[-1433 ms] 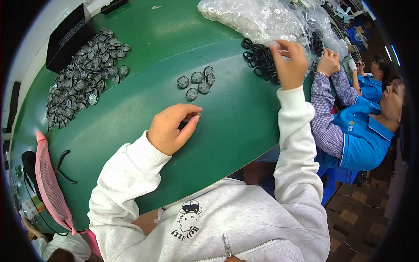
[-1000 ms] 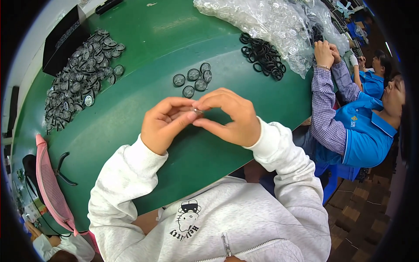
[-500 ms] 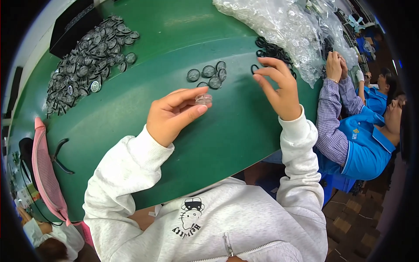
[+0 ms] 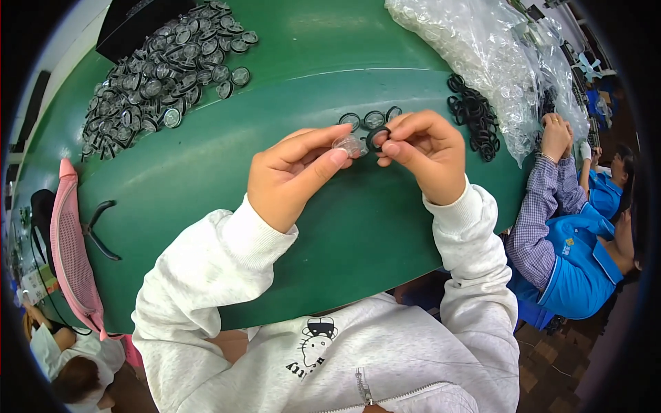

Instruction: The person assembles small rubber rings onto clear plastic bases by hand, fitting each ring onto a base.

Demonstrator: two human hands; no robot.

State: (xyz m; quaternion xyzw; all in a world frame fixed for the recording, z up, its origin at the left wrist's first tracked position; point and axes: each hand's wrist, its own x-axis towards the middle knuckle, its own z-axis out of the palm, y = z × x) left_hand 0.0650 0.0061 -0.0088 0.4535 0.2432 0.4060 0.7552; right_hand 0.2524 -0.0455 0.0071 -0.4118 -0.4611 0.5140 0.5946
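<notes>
My left hand (image 4: 292, 168) pinches a small clear plastic disc-shaped part (image 4: 350, 145) between thumb and forefinger. Close beside it, my right hand (image 4: 427, 151) grips a black rubber ring (image 4: 377, 139), tilted toward the clear part; whether the two touch I cannot tell. Just beyond my fingers lie a few clear round parts with black rims (image 4: 374, 120), partly hidden by my hands. To the right of my right hand is a pile of loose black rings (image 4: 475, 117) on the green table (image 4: 330, 227).
A large heap of black-rimmed clear parts (image 4: 165, 69) lies far left, before a black box (image 4: 131, 27). Clear plastic bags of parts (image 4: 475, 55) fill the far right. Pliers (image 4: 100, 230) and a pink pouch (image 4: 72, 255) lie left. A co-worker in blue (image 4: 571, 255) sits at right.
My right hand has moved left from the ring pile with a black ring in its fingers. My left hand has shifted slightly right with the clear part. The view has shifted too.
</notes>
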